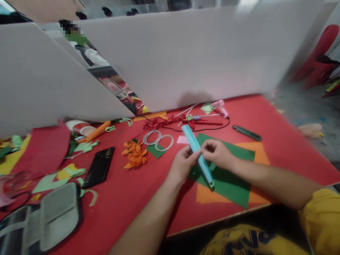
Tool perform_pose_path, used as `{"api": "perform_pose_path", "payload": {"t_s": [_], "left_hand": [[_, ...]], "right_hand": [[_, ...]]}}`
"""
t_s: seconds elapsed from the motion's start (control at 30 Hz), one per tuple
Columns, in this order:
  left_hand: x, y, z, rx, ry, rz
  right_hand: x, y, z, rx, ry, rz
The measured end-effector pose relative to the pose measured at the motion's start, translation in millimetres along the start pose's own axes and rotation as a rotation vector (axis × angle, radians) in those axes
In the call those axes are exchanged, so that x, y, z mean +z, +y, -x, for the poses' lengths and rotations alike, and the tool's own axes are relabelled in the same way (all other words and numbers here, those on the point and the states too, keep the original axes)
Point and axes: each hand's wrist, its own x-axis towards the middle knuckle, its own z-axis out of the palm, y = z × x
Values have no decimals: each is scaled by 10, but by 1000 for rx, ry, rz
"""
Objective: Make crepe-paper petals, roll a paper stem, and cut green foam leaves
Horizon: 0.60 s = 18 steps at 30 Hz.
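Note:
My left hand [184,161] is closed around a long, narrow light-blue strip [204,166], its thumb lying across the middle. The strip slants, and a lengthwise line shows along it. A small pale green loop shows at its lower end. At the strip's right edge, the fingers of my right hand [216,152] are pinched together; what lies between them is hidden. Beneath both hands lies a green sheet [233,180], on top of orange paper [259,187]. A small pink paper piece [182,140] is just left of the strip's upper part.
A utility knife [247,133] and pink glue gun [221,107] lie on the red table [127,209]. Two rings [164,143], orange paper flowers [135,154], a black phone [99,166] and an open zip case [60,216] are to the left. White partitions [199,56] stand behind.

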Motion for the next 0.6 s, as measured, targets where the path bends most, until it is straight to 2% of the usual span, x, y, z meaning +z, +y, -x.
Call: {"api": "perform_pose_path", "payload": {"t_s": [0.27, 0.37, 0.5, 0.6], "left_hand": [[-71, -50, -29, -47, -40, 95], [-79, -49, -38, -70, -38, 121], [-77, -42, -39, -52, -16, 81], [-75, -32, -30, -29, -17, 44]], "right_hand": [[-46, 22, -27, -4, -9, -32], [-71, 15, -28, -38, -39, -10], [-79, 45, -23, -109, 10, 52], [-76, 75, -16, -162, 2, 16]]}}
